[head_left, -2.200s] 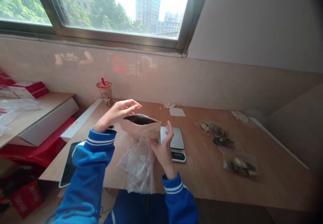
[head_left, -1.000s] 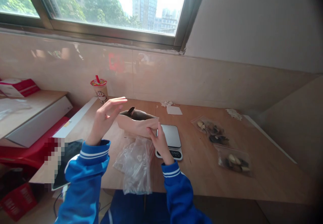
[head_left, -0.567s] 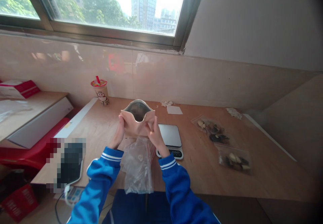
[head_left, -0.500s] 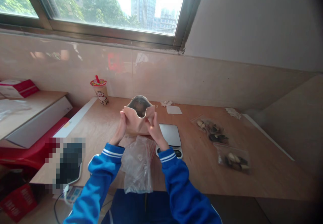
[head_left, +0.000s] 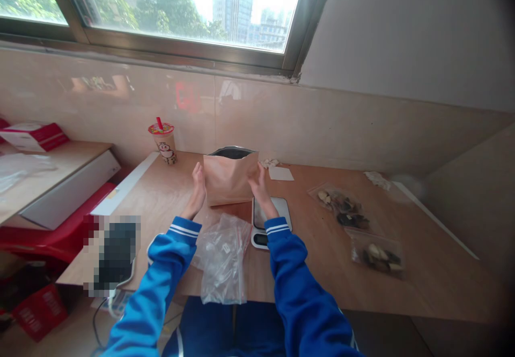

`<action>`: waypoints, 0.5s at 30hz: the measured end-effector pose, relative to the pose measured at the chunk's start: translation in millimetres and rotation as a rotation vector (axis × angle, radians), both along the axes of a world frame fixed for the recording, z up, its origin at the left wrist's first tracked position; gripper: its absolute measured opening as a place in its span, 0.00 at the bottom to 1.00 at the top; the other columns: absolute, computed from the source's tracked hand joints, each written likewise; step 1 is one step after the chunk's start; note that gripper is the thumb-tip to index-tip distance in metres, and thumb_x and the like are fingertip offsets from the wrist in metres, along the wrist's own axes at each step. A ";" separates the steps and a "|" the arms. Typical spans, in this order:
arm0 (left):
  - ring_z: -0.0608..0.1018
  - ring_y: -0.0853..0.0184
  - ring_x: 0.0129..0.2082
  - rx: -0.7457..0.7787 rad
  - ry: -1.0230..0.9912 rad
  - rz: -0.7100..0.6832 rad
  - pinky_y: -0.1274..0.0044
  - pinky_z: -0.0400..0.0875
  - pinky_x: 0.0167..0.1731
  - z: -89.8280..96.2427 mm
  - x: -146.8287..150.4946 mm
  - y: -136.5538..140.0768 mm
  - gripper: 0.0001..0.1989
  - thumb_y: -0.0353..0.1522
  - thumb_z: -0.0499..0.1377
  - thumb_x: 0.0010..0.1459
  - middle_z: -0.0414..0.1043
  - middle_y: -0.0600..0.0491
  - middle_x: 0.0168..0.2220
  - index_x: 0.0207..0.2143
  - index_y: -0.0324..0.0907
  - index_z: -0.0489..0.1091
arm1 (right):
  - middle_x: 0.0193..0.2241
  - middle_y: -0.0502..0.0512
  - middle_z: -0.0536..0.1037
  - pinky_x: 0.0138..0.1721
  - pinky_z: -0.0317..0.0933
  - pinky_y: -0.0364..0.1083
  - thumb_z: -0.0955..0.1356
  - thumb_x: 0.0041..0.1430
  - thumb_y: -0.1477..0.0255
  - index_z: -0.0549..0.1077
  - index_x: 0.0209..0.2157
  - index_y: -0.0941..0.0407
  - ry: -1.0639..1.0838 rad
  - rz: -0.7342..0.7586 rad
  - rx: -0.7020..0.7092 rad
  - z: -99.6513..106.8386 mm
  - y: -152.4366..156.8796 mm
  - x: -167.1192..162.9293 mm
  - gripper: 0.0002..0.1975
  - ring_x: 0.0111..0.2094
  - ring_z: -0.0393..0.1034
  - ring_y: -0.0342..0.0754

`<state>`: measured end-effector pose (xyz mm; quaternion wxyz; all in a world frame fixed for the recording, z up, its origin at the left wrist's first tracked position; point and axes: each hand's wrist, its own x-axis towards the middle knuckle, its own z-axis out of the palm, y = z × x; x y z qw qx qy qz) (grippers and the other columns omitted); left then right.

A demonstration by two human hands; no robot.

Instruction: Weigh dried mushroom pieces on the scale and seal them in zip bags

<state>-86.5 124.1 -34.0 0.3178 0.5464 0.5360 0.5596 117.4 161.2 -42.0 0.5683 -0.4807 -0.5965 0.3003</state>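
Observation:
A brown kraft paper bag [head_left: 229, 180] with a silvery lining is raised over the table, its mouth gaping upward. What lies inside cannot be seen from this angle. At its left edge my left hand [head_left: 197, 188] is closed, with the fingers partly hidden. My right hand [head_left: 260, 185] pinches the upper right side. Beneath the bag lie clear zip bags [head_left: 225, 260], flat and crumpled, reaching over the table's front edge. A white kitchen scale [head_left: 281, 212] with a dark display sits under my right wrist.
Several clear bags of dried pieces [head_left: 378, 252] lie on the table's right side. A drink cup with a red straw [head_left: 164, 145] stands at the back left. A blurred dark device [head_left: 116, 255] with a cable is near the left edge. A white card [head_left: 281, 173] lies by the wall.
The paper bag has tilted so its front faces me and its inside is less visible. Its mouth has flattened and widened, and my hands have moved farther apart.

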 end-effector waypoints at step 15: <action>0.73 0.58 0.51 -0.233 0.121 0.012 0.62 0.64 0.56 -76.6 -17.7 -134.9 0.19 0.46 0.48 0.63 0.72 0.48 0.47 0.47 0.46 0.69 | 0.50 0.61 0.67 0.50 0.66 0.55 0.64 0.55 0.79 0.63 0.54 0.52 -0.269 -0.052 -0.057 -52.2 -188.7 -36.1 0.24 0.53 0.66 0.55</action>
